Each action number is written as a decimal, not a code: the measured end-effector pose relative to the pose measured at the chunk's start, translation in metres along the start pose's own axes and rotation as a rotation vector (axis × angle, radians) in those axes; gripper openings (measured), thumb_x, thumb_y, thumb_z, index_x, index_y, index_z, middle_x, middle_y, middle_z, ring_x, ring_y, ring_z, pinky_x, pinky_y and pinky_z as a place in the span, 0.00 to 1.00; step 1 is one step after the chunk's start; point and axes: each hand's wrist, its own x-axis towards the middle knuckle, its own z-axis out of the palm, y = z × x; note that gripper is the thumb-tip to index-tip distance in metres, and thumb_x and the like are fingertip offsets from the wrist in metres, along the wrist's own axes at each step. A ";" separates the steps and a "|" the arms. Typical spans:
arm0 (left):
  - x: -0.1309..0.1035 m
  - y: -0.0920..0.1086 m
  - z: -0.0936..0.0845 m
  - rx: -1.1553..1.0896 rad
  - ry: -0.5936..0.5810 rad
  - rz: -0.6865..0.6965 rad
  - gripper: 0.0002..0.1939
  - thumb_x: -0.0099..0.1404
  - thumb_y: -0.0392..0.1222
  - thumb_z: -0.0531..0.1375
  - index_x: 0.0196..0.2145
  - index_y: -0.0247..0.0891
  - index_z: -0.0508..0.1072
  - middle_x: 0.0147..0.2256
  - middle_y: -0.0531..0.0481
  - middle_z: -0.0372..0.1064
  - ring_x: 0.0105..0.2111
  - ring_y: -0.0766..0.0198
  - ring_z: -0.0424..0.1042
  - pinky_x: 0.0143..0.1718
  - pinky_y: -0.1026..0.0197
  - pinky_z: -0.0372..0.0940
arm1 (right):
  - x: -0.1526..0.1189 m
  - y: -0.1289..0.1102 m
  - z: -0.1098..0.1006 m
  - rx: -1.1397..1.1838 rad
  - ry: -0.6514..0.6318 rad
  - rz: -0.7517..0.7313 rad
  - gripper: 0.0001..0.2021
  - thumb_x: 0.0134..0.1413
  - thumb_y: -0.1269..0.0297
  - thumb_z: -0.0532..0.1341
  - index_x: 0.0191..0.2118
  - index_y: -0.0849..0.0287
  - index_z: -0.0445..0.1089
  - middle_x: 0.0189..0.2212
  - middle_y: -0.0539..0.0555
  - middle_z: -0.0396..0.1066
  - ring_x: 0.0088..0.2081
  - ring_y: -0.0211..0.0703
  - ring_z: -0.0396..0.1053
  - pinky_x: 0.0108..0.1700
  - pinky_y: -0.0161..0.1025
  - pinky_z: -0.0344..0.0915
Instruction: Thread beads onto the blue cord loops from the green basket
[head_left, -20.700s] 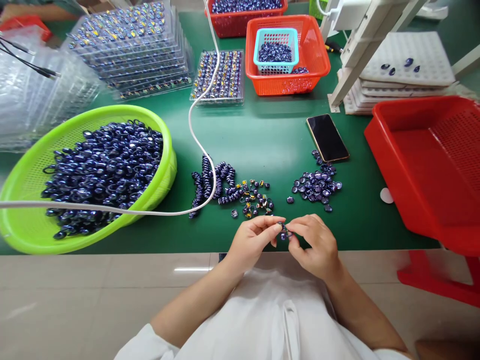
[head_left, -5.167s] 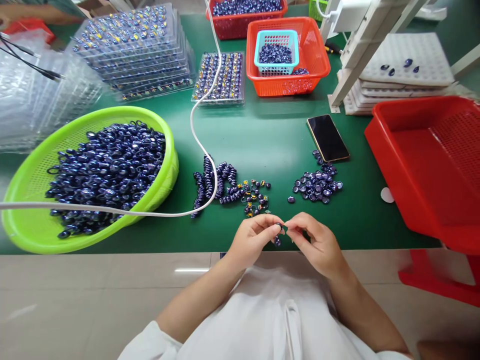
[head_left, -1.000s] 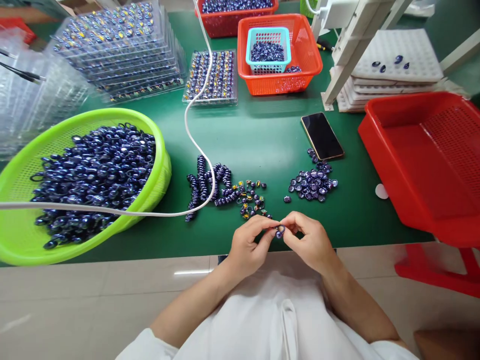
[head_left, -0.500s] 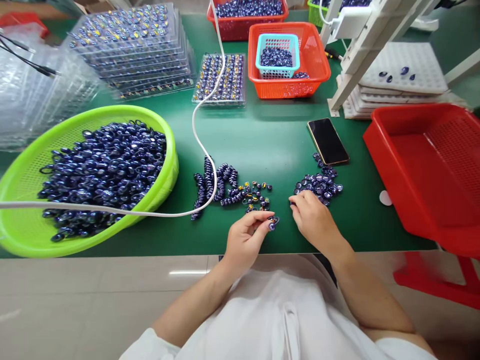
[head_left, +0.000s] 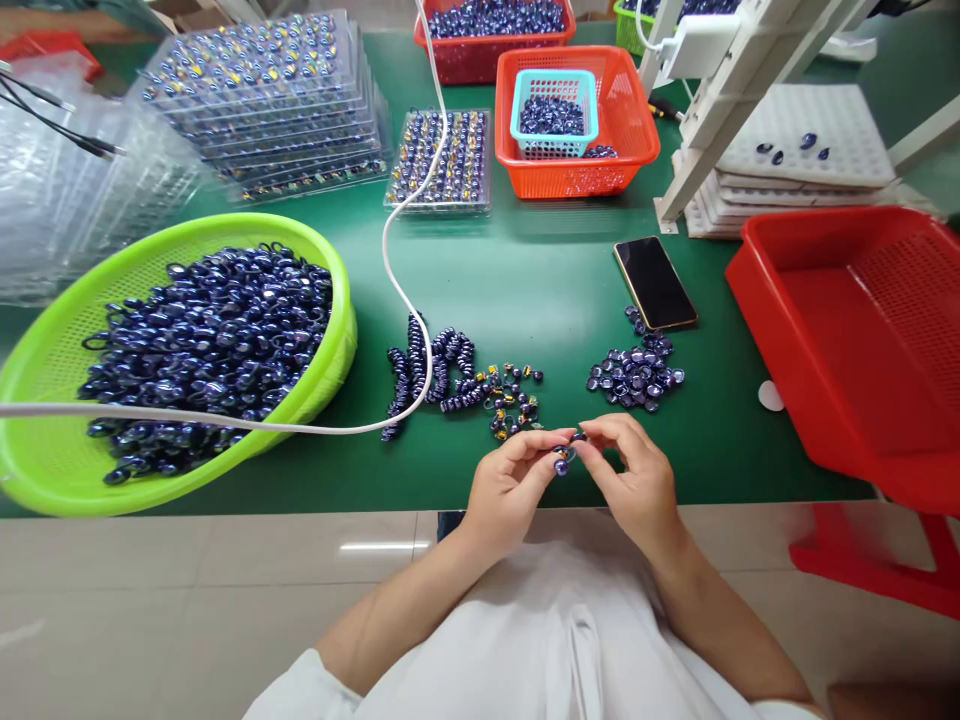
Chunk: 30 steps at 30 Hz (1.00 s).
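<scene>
Close above the table's front edge, my two hands meet fingertip to fingertip. My left hand [head_left: 510, 485] pinches a small thin loop with a shiny dark blue bead [head_left: 561, 467] hanging below the fingers. A small dark blue piece [head_left: 578, 437] sits between the finger and thumb of my right hand [head_left: 634, 480], touching or very near the loop; the fingers partly cover it. Beyond my right hand lies a pile of dark blue cup-like pieces [head_left: 637, 375]. Past my left hand are loose beads with gold bits [head_left: 514, 400] and rows of stacked dark blue pieces [head_left: 442, 370].
A green basket [head_left: 341, 300] full of dark beads with loops stands left, crossed by a white cable [head_left: 390, 255]. Behind are stacked clear trays [head_left: 367, 110] and an orange basket [head_left: 637, 150]. A phone [head_left: 656, 283] and a red bin [head_left: 780, 330] are at right.
My right hand has left the pile of cup-like pieces and come left and nearer with a small dark piece. My left hand has shifted slightly right with the loop to meet it.
</scene>
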 end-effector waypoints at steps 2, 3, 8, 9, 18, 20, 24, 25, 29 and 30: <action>0.000 -0.002 0.000 -0.034 0.016 -0.025 0.09 0.64 0.42 0.65 0.40 0.36 0.78 0.45 0.41 0.79 0.45 0.56 0.78 0.49 0.55 0.72 | -0.004 0.001 0.001 0.017 0.023 -0.021 0.04 0.61 0.67 0.62 0.41 0.53 0.71 0.36 0.52 0.74 0.35 0.41 0.73 0.37 0.38 0.72; 0.001 -0.003 -0.001 -0.062 0.022 -0.040 0.09 0.64 0.42 0.65 0.41 0.36 0.79 0.44 0.42 0.80 0.43 0.57 0.78 0.48 0.56 0.72 | -0.006 0.001 0.001 0.030 0.039 -0.040 0.04 0.61 0.68 0.63 0.40 0.53 0.71 0.36 0.52 0.74 0.35 0.41 0.73 0.37 0.38 0.72; 0.004 -0.015 -0.002 -0.169 0.074 -0.070 0.11 0.59 0.43 0.69 0.39 0.37 0.81 0.36 0.46 0.80 0.34 0.63 0.78 0.41 0.60 0.74 | -0.014 -0.005 0.001 0.190 0.039 -0.045 0.08 0.59 0.72 0.64 0.42 0.52 0.74 0.36 0.52 0.76 0.38 0.42 0.75 0.40 0.40 0.74; 0.004 -0.016 -0.002 -0.165 0.088 -0.069 0.11 0.58 0.43 0.70 0.39 0.37 0.81 0.35 0.46 0.80 0.34 0.62 0.78 0.40 0.61 0.74 | -0.015 -0.006 0.001 0.242 0.018 -0.015 0.08 0.59 0.71 0.64 0.42 0.51 0.74 0.37 0.52 0.76 0.37 0.42 0.75 0.40 0.40 0.75; 0.002 -0.003 -0.001 -0.019 0.134 -0.061 0.11 0.56 0.43 0.70 0.37 0.39 0.84 0.35 0.46 0.82 0.35 0.57 0.80 0.40 0.57 0.76 | -0.015 -0.009 0.005 0.409 0.008 0.115 0.07 0.59 0.68 0.65 0.42 0.51 0.76 0.36 0.51 0.76 0.32 0.40 0.77 0.36 0.36 0.78; 0.001 0.001 -0.002 0.068 0.130 0.003 0.09 0.57 0.42 0.69 0.37 0.40 0.84 0.36 0.46 0.82 0.36 0.57 0.80 0.39 0.58 0.76 | -0.014 -0.009 0.005 0.425 0.000 0.125 0.07 0.58 0.68 0.65 0.42 0.51 0.77 0.35 0.51 0.77 0.32 0.39 0.77 0.35 0.36 0.77; 0.000 0.005 -0.005 0.257 0.059 0.230 0.09 0.63 0.37 0.65 0.40 0.42 0.83 0.37 0.46 0.82 0.35 0.59 0.79 0.39 0.59 0.74 | -0.011 -0.012 0.004 0.468 -0.021 0.151 0.06 0.58 0.69 0.65 0.40 0.52 0.77 0.33 0.50 0.76 0.31 0.38 0.76 0.35 0.35 0.77; -0.001 0.005 -0.006 0.283 0.032 0.284 0.10 0.64 0.35 0.63 0.42 0.42 0.83 0.37 0.46 0.82 0.35 0.60 0.79 0.39 0.59 0.74 | -0.010 -0.012 0.004 0.479 -0.019 0.161 0.06 0.58 0.69 0.65 0.40 0.52 0.77 0.33 0.49 0.76 0.31 0.37 0.76 0.34 0.34 0.77; -0.002 0.005 -0.008 0.346 -0.060 0.443 0.16 0.66 0.31 0.61 0.48 0.42 0.80 0.40 0.44 0.81 0.38 0.59 0.79 0.41 0.57 0.73 | -0.009 -0.011 0.004 0.512 -0.007 0.206 0.05 0.58 0.67 0.65 0.40 0.52 0.77 0.33 0.49 0.77 0.31 0.37 0.76 0.34 0.33 0.77; -0.002 0.005 -0.008 0.357 -0.068 0.465 0.16 0.65 0.30 0.61 0.49 0.42 0.79 0.40 0.43 0.81 0.38 0.59 0.79 0.41 0.57 0.73 | -0.009 -0.010 0.004 0.515 -0.014 0.215 0.05 0.59 0.67 0.65 0.40 0.52 0.77 0.33 0.49 0.77 0.31 0.37 0.76 0.34 0.33 0.77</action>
